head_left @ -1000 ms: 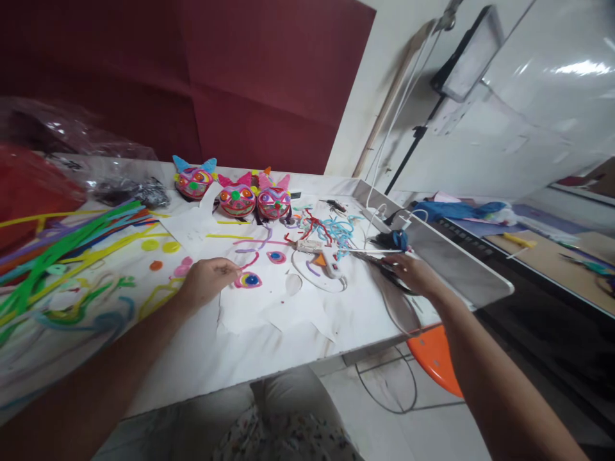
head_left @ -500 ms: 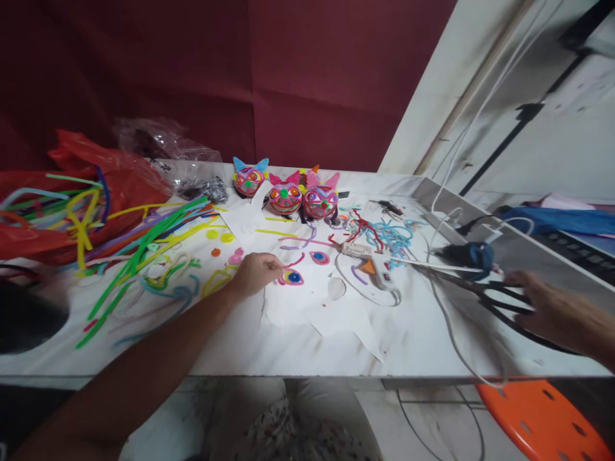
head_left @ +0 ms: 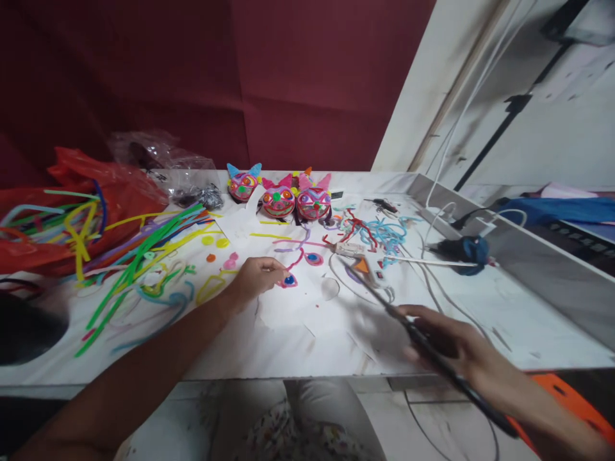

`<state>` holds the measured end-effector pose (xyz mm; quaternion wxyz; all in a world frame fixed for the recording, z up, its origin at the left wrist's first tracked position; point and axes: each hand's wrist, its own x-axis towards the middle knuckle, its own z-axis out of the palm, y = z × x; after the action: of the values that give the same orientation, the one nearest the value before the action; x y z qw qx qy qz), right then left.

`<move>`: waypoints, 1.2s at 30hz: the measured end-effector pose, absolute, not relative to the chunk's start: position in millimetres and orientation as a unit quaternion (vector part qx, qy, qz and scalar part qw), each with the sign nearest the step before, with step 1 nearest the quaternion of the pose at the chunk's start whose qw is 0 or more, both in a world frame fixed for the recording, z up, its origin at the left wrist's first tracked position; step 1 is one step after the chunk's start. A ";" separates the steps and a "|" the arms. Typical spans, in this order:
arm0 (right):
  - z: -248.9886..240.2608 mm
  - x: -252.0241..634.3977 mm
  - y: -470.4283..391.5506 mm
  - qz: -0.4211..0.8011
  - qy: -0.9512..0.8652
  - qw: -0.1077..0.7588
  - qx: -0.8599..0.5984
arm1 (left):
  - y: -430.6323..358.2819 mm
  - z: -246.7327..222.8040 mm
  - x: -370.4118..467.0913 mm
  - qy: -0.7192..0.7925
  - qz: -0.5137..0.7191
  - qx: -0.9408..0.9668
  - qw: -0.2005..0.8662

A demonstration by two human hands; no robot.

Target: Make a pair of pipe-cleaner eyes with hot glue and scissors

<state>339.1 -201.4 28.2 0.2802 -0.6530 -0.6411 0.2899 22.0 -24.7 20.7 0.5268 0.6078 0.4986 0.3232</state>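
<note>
My left hand (head_left: 259, 280) is closed in a pinch on the end of a pink pipe cleaner (head_left: 296, 259), right at the edge of an eye-shaped piece (head_left: 289, 280) with a blue centre. A second eye-shaped piece (head_left: 314, 258) lies just beyond on the white paper. In my right hand (head_left: 444, 339) is a pair of black-handled scissors (head_left: 405, 320), blades pointing forward and left over the table. A white disc (head_left: 330, 289) rests between the two hands.
Several cat-like heads (head_left: 278, 200) stand at the back. Green pipe cleaners (head_left: 139, 256) and a red bag (head_left: 43, 250) are on the left. A glue gun (head_left: 379, 275), tangled blue pieces (head_left: 389, 237) and a white cable (head_left: 432, 288) lie right of centre. An orange stool (head_left: 571, 397) stands below.
My right hand has lifted the scissors from the table's right side and swung them left toward the middle. My left hand stays by the eye-shaped piece. The view has shifted slightly.
</note>
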 end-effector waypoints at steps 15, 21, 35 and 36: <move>39.6 277.7 -177.1 0.389 -0.695 0.220 -0.564 | -47.3 49.2 45.3 0.440 0.341 0.541 0.630; 39.7 270.1 -173.1 0.392 -0.690 0.237 -0.561 | -50.3 40.5 51.0 0.440 0.336 0.538 0.636; 36.5 261.8 -167.3 0.382 -0.681 0.234 -0.580 | -50.8 34.0 51.8 0.451 0.337 0.545 0.621; 36.8 260.8 -166.9 0.380 -0.681 0.231 -0.582 | -50.5 33.2 51.3 0.452 0.336 0.547 0.620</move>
<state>260.8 -166.9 36.8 0.2312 -0.5822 -0.6807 0.3797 51.3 -50.5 33.2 0.6195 0.5470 0.4516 0.3363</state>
